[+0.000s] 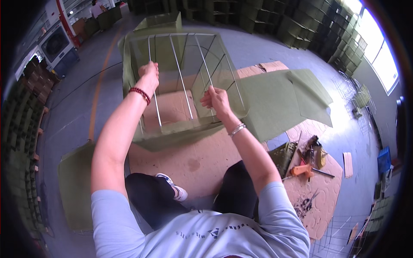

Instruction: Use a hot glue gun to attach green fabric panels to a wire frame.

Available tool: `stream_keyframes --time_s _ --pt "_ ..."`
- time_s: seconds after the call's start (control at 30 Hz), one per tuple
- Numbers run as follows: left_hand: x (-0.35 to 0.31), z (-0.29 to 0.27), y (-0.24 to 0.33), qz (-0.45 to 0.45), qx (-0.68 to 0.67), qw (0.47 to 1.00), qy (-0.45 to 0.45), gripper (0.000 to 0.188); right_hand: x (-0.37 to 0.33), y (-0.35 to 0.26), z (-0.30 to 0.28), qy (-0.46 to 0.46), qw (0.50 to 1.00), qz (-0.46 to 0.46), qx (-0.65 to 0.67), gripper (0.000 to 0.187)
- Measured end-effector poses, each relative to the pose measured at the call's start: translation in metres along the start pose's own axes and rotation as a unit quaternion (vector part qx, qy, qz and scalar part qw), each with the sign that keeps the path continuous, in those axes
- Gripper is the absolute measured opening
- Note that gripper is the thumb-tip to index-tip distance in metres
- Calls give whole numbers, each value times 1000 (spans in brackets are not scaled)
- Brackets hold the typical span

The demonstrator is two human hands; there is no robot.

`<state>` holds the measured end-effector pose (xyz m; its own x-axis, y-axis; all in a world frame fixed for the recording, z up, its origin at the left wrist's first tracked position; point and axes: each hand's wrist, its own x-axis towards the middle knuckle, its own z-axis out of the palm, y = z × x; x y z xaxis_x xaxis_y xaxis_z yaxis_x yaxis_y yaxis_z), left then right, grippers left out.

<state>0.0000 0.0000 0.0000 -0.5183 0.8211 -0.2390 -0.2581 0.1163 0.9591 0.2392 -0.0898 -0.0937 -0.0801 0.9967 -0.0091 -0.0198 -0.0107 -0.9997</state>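
In front of me stands a box-shaped wire frame with green sheet material around its sides. My left hand is closed around one of its metal rods on the left. A little nearer and to the right, my right hand has its fingers curled on another rod. Between the rods a piece of cardboard shows inside the frame. To the right spreads a large flat green sheet, and a further green sheet lies at my left.
Brown cardboard covers the floor by my feet. At the right, an orange glue gun and scissors lie on more cardboard. Stacked green boxes line the back. A person is far off at the left.
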Motion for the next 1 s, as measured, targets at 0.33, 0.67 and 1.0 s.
stream_keyframes --time_s 0.33,0.67,1.0 --pt "-85 42 -58 235 80 954 -167 34 -77 47 -70 -30 996 62 -60 38" --pt "-81 9 -79 151 66 958 -236 27 -304 123 -244 500 865 -29 -7 13" --pt "-97 2 -92 232 65 943 -231 16 -313 170 -358 605 673 306 -295 82"
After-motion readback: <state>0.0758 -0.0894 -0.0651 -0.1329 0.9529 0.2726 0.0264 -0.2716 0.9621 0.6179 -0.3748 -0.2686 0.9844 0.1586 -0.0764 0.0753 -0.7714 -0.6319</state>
